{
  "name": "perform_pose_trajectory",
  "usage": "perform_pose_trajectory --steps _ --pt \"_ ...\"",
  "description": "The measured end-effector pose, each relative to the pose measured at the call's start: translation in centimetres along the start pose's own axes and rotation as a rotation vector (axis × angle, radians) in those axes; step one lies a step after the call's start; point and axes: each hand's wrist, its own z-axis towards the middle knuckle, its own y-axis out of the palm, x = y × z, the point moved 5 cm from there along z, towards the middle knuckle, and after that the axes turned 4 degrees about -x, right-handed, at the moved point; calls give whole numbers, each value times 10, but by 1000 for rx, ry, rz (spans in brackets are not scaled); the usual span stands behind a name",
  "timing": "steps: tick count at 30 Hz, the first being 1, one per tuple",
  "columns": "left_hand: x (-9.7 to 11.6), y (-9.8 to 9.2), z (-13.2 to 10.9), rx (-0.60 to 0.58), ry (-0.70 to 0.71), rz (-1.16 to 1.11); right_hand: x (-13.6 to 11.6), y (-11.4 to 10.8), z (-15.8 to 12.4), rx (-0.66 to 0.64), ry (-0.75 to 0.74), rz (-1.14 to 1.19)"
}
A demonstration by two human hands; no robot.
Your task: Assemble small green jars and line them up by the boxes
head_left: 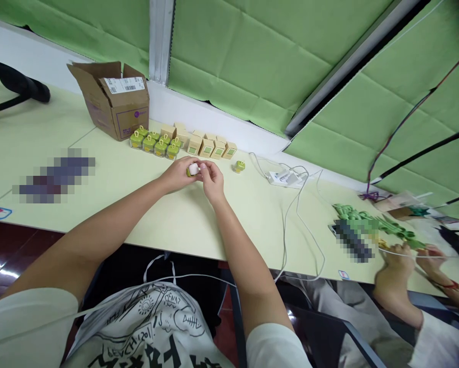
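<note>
I log both hands meeting over the pale table (110,189): left hand (179,175) and right hand (213,179) pinch a small white-and-green piece (193,169) between closed fingertips, just above the tabletop. Behind them stand green clear boxes (154,143) and tan cartons (206,144) beside a cardboard box (112,99). One loose green item (239,165) sits right of the hands; its detail is too small, possibly another box.

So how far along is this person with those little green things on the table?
Looks partly done: a cluster of green pieces and a row of small tan boxes stand finished-looking by the cardboard box. In hand: the left hand and right hand together hold one small white-and-green piece. Left: one loose green piece lies apart.
</note>
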Motion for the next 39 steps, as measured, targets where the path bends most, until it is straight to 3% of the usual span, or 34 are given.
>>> perform_pose_trajectory --steps 10,16,21,34,39 --pt "0 -3 -1 93 132 4 13 3 3 -92 158 168" --pt "6 2 -3 96 140 -17 19 -6 6 -38 255 248" --pt "1 2 -4 98 104 -66 17 4 2 -144 209 227" --pt "4 5 -6 24 49 -70 19 -5 6 -150 253 347" --pt "7 5 -6 -6 133 -62 15 0 3 -145 202 268"
